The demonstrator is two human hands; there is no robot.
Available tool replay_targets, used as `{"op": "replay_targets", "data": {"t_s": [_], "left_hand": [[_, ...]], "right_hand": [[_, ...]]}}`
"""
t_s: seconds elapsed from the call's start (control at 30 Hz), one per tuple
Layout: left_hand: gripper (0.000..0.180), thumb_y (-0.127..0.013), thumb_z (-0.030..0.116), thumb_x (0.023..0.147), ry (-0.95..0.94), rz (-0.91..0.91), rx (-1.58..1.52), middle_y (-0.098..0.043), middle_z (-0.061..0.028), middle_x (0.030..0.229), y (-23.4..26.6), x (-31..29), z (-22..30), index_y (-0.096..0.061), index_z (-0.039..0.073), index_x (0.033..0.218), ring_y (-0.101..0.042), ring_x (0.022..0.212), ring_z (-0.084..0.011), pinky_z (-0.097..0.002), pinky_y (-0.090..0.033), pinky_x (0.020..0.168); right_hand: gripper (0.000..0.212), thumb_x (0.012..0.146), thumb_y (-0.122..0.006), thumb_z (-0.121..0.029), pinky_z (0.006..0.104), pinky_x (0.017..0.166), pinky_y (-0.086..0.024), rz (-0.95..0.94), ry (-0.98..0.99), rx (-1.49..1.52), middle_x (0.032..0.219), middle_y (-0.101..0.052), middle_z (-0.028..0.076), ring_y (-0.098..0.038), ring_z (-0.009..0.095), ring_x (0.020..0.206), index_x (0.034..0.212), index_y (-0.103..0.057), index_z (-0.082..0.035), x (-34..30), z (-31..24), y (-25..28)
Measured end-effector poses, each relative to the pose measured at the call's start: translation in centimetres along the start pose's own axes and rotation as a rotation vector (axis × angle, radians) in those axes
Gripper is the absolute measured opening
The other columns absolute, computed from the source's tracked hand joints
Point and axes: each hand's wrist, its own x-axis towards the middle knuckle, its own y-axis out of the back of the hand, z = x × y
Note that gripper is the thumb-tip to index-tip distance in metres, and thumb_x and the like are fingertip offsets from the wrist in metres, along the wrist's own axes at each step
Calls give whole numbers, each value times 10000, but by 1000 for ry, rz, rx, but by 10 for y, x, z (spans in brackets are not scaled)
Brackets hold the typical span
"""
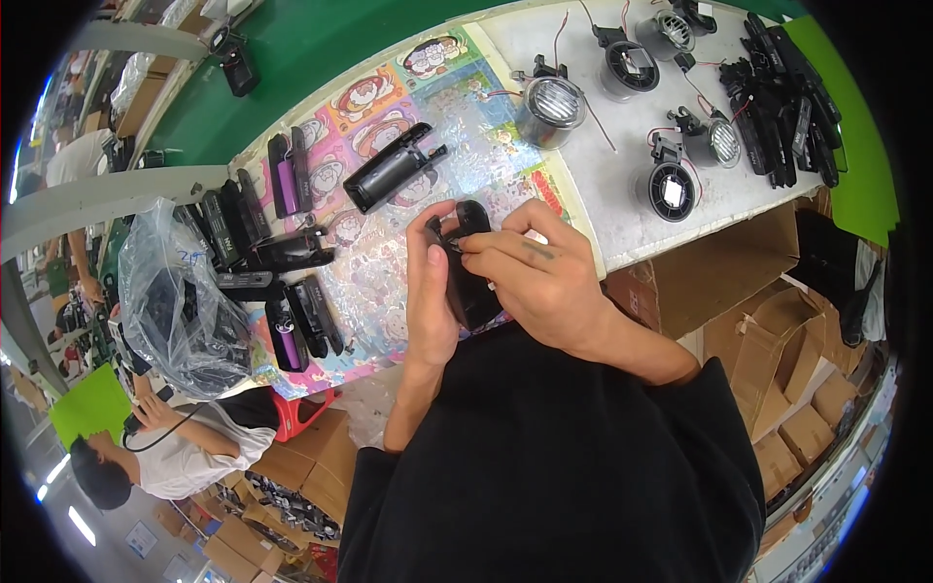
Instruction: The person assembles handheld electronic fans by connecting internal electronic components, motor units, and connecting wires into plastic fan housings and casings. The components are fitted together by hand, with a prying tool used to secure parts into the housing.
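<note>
Close to my body, my left hand [429,309] is wrapped round a black plastic housing [472,297], thumb along its side. Over its upper part, my right hand [546,282] has its fingers pinched together inside the opening; what they grip is hidden. Just beyond lies another black housing [389,173], tilted on the patterned mat [408,107]. To the left, a black half shell with a purple cylinder [288,185] rests on the mat. A similar shell with a purple cylinder [286,335] lies nearer to me, beside more black shells [317,313].
A clear plastic bag [185,301] of black parts stands at the table's left. On the white surface [622,228] at right are round fan units with wires [552,109] and a heap of black handles [782,107]. Cardboard boxes [729,262] stand below. Another person [185,447] sits at left.
</note>
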Motion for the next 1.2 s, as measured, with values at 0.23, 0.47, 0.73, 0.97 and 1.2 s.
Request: {"op": "replay_targets", "data": {"t_s": [0.23,0.47,0.73,0.97,1.2], "left_hand": [[475,-358,359,974,1,-57,53,-486,-109,1118,0,1,3,-358,9,1295,-484,1014,-156,-281,-379,898],[459,-317,332,987,24,16,-13,-537,-116,1152,-2,1,2,-394,8,1303,-525,1077,-193,-323,-384,953],[459,-323,363,990,100,-8,-136,-509,-89,1113,0,2,2,-385,14,1280,-496,1000,-147,-274,-406,861],[452,-313,367,994,75,41,-15,-515,-92,1122,-9,4,1,-393,23,1276,-495,1052,-163,-301,-384,929],[441,-289,348,1004,309,116,-382,-553,-91,1152,-10,10,-5,-400,28,1287,-536,1066,-181,-331,-413,945]], "right_hand": [[301,534,-622,-2,297,590,-481,-128,52,7,919,-643,24,-554,222,715,834,-631,-33,6,0,8],[318,523,-642,7,295,581,-479,-83,44,2,921,-648,15,-557,214,713,835,-638,-52,7,3,2],[229,603,-655,3,306,587,-467,-109,38,20,826,-643,-3,-543,204,696,823,-636,-59,10,7,1],[179,642,-651,-29,322,576,-444,-157,-12,-8,739,-607,12,-544,213,706,807,-614,-87,16,6,3],[317,682,-622,-33,360,731,-455,-218,-128,-81,918,-599,60,-542,266,858,991,-565,-74,21,0,8]]}}
